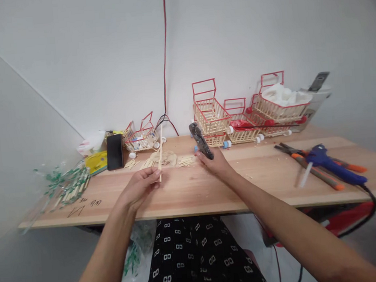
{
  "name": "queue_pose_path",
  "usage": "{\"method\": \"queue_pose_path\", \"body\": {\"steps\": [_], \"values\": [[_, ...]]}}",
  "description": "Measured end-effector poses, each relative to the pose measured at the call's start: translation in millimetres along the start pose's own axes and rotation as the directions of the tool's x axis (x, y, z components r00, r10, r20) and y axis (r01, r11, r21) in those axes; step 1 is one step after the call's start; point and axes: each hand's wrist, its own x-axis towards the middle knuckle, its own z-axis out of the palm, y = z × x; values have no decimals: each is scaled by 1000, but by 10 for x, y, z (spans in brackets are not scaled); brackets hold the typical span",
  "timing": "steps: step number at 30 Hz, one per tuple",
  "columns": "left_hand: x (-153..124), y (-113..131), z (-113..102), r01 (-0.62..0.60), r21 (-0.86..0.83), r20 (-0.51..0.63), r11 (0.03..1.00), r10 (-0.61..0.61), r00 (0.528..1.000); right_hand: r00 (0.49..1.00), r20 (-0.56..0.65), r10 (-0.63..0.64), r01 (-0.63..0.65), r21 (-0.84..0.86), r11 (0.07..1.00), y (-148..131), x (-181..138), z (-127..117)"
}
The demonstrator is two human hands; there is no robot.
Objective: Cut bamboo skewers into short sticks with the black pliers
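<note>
Two hands work above the tabletop point(211, 187): the left hand point(141, 186) pinches a thin stick point(160, 152) upright, the right hand point(217, 162) grips a dark tool point(201, 141).

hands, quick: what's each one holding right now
Left hand: closed on a thin wooden stick, held upright.
Right hand: closed on a dark cutter tool, tilted up off the table.

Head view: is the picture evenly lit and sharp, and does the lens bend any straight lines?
In the head view the light is soft and even, with no glare on the wooden table. The table edges curve like a fisheye, and the top right corner darkens. The left hand with its thin stick and the right hand with a dark tool look slightly soft.
</note>
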Motion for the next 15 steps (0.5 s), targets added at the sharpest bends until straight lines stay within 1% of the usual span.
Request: {"method": "queue_pose_path", "body": {"steps": [1,3,5,7,9,11,15], "values": [[68,-17,131,4,-52,47,999,-2,999,1000,18,-2,1,36,999,-19,-8,-3],[204,-65,369,7,-104,116,995,5,993,998,57,-9,2,121,993,-55,-15,-10],[321,-124,571,9,-109,175,994,11,985,997,82,-8,-10,214,977,-81,-10,-19],[405,-186,730,15,-104,223,994,9,975,995,101,13,-40,267,963,-90,5,-27],[451,-242,843,22,-108,249,994,6,968,994,100,47,-73,267,961,-90,19,-35],[470,-289,911,23,-117,249,993,6,969,995,73,72,-87,242,966,-93,25,-42],[470,-355,940,36,-142,214,989,-5,977,997,20,78,-80,194,978,-126,17,-59]]}}
